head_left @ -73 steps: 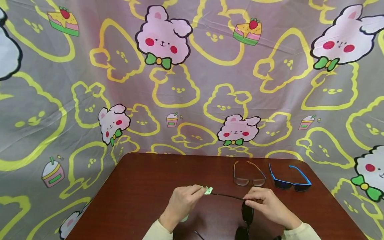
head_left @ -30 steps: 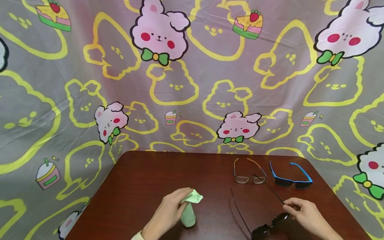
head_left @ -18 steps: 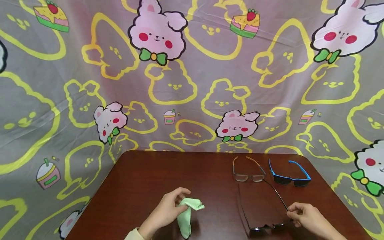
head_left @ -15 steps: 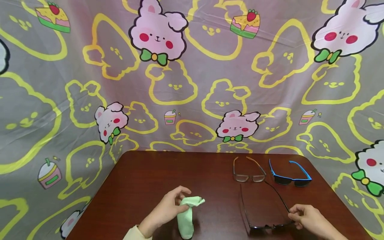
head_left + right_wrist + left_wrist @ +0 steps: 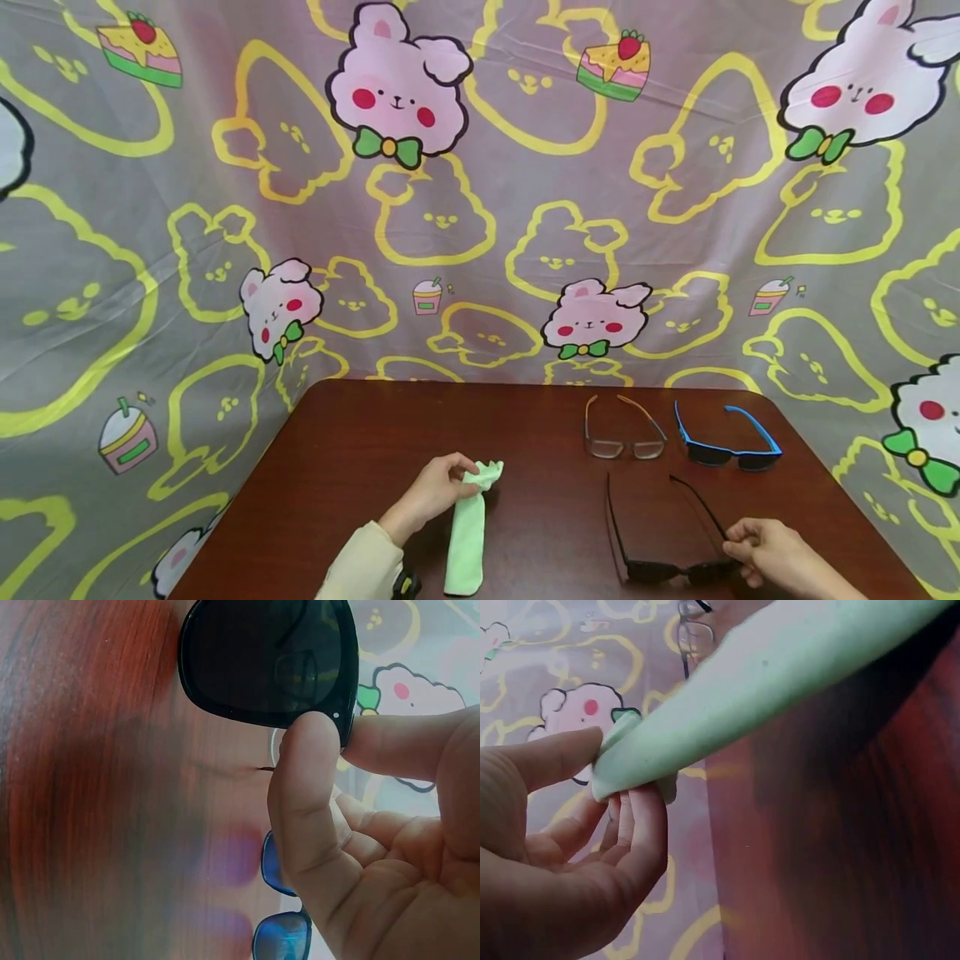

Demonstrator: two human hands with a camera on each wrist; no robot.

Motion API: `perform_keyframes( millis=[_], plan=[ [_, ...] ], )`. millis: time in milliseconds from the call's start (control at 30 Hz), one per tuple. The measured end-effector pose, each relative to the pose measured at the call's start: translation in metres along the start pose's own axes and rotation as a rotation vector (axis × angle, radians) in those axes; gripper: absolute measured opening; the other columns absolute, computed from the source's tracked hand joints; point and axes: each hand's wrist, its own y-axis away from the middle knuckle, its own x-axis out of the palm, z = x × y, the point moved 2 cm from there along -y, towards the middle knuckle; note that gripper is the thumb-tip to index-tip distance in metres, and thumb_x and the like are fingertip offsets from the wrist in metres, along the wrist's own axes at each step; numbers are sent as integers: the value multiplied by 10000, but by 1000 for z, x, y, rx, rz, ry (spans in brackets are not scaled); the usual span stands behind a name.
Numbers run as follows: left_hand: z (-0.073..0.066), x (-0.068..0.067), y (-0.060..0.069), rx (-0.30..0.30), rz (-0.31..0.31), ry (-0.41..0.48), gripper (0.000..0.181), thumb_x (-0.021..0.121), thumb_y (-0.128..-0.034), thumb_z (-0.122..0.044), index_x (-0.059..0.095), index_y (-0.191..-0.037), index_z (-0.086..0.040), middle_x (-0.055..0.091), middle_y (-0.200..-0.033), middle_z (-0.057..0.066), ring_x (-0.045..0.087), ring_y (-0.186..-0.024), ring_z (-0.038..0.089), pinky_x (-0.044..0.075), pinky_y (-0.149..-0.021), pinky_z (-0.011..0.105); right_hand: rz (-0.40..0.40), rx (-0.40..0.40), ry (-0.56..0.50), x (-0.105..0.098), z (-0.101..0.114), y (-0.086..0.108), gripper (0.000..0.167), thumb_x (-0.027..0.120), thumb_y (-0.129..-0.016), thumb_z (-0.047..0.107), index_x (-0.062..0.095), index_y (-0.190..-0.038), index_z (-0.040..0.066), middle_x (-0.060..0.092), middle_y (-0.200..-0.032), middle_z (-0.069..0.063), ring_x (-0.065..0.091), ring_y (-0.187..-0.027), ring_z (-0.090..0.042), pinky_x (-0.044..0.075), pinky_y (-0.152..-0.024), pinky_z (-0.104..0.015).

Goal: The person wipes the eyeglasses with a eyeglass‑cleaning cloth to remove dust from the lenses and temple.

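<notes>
In the head view my left hand [image 5: 435, 492] pinches the upper end of a light green cloth [image 5: 467, 542], which hangs down in a long strip. The left wrist view shows thumb and fingers gripping the cloth's [image 5: 727, 705] end. At the right, my right hand [image 5: 772, 550] pinches the hinge corner of black sunglasses [image 5: 652, 572], their temples spread and pointing away from me. Close up in the right wrist view, a dark lens [image 5: 262, 660] stands just beyond the thumb and finger of the right hand [image 5: 315, 795]. Whether the sunglasses touch the table cannot be told.
Clear-lens glasses [image 5: 621, 448] with orange-brown temples lie at the back right of the dark red-brown table [image 5: 360, 442]. Beside them are blue-framed sunglasses [image 5: 727, 457]. A curtain [image 5: 465, 192] printed with rabbits surrounds the table.
My left hand has let go of the black sunglasses' temple and drawn the green cloth off leftward, where it now hangs unfolded. My right hand has carried the sunglasses right and turned their temples forward.
</notes>
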Motion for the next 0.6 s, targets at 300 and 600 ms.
perform_keyframes(
  millis=[300,600],
  plan=[
    [14,-4,-18,8,-31,-109,137,660,-844,-59,668,-976,-24,638,-982,84,572,-853,196,467,-667,310,45,-57,2,-1,1,-1,260,587,-921,203,601,-949,-54,564,-675,-47,586,-609,-204,504,-578,-359],
    [37,-14,-22,-60,19,-218,117,635,-888,-134,654,-974,-57,634,-995,64,567,-850,208,457,-670,359,-115,-68,214,-10,14,-5,384,600,-899,406,650,-970,33,624,-756,-31,596,-687,-210,473,-591,-380]
  ],
)
